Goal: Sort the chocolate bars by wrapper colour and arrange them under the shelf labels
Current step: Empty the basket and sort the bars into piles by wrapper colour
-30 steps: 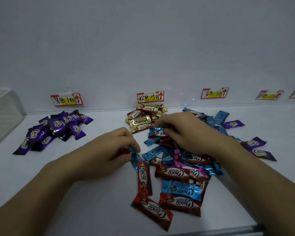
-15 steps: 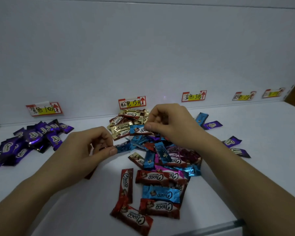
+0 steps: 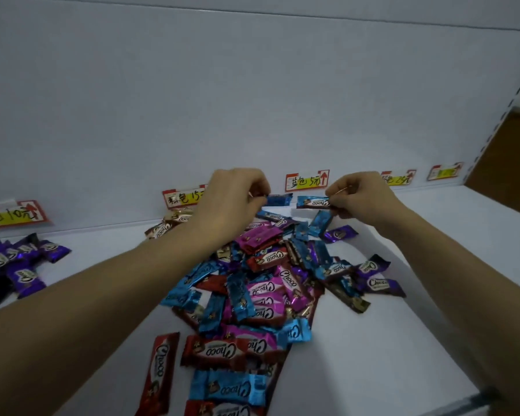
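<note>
A mixed heap of chocolate bars (image 3: 261, 283) in blue, red, magenta and purple wrappers lies on the white shelf (image 3: 403, 340). My left hand (image 3: 231, 199) pinches a blue bar (image 3: 279, 199) by its end, lifted above the heap's far side. My right hand (image 3: 357, 196) pinches another blue bar (image 3: 312, 202) the same way. Both bars hang just below the blue label (image 3: 306, 181) on the back wall. A few blue bars (image 3: 318, 220) lie under that label. Purple bars (image 3: 15, 265) are grouped at the left under their label (image 3: 12, 216). Gold-brown bars (image 3: 165, 226) lie under the brown label (image 3: 182, 198), partly hidden by my left wrist.
Two more labels (image 3: 398, 178) (image 3: 445, 172) are fixed further right on the back wall. Loose purple bars (image 3: 376, 274) lie right of the heap. The shelf's right end meets a perforated upright (image 3: 499, 115); the front edge runs at the bottom right.
Both hands have lifted from the heap and moved back and right toward the blue label, each carrying a blue bar. The camera has turned to the right.
</note>
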{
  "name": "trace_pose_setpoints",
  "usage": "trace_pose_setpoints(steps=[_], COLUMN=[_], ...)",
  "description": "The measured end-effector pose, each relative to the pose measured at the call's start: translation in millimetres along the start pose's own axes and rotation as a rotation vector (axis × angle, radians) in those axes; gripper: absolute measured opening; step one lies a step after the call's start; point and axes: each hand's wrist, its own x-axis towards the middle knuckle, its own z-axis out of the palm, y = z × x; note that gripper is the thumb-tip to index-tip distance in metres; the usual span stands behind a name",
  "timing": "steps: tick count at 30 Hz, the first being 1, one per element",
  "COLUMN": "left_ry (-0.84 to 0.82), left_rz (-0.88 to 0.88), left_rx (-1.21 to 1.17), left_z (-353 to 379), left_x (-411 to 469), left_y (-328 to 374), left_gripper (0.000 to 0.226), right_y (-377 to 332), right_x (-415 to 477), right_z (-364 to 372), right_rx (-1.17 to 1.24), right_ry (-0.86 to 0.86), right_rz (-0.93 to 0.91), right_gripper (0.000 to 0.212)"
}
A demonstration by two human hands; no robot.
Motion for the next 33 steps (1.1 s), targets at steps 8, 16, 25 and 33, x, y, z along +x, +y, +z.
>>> trace_pose_setpoints(steps=[8,16,25,33], left_ry=[-0.178,-0.264,-0.224,-0.29], left_rz=[0.175,0.053,-0.063,-0.014], left_rx=[0.284,0.131,0.049,0.088], left_z=[55.4,50.4,39.1,23.5], left_x=[50.0,34.1,4.2,-8.6], left_y=[-9.0,-15.4,-10.9,-6.2], left_gripper=[0.008,0.049,0.064,0.036], right_y=[36.3,36.7,15.6,11.7], right_x=[28.7,13.3,-10.5,-15.0], right_z=[12.1,-8.2,-13.1,-17.6], right_rx=[-0.107,-0.484,-0.691,-0.634], right_ry=[0.197,-0.205,-0.423,-0.474], right_rz=[0.062,-0.252,-0.353,-0.322], right_gripper=[0.014,0.024,0.017,0.009])
